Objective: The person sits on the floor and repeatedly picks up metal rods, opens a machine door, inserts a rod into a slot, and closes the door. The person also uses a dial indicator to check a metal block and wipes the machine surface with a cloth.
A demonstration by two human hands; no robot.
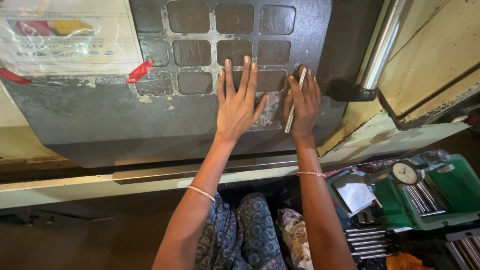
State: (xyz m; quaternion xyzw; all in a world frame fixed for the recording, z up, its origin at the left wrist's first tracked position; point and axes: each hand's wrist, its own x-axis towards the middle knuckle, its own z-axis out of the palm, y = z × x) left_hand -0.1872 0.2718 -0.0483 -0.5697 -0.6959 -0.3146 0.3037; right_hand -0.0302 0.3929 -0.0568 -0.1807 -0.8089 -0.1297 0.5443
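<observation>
My left hand lies flat, fingers spread, on a dark grey machine panel, its fingertips over worn square buttons. Beside it my right hand presses against the same panel and holds a thin metal rod that runs from the fingertips down past the palm. Each wrist wears a beaded bracelet.
A chrome handle bar rises at the upper right next to a cream machine door. A green tray at the lower right holds a dial gauge and several metal rods. More rods lie below it. A taped plastic-covered sheet sits top left.
</observation>
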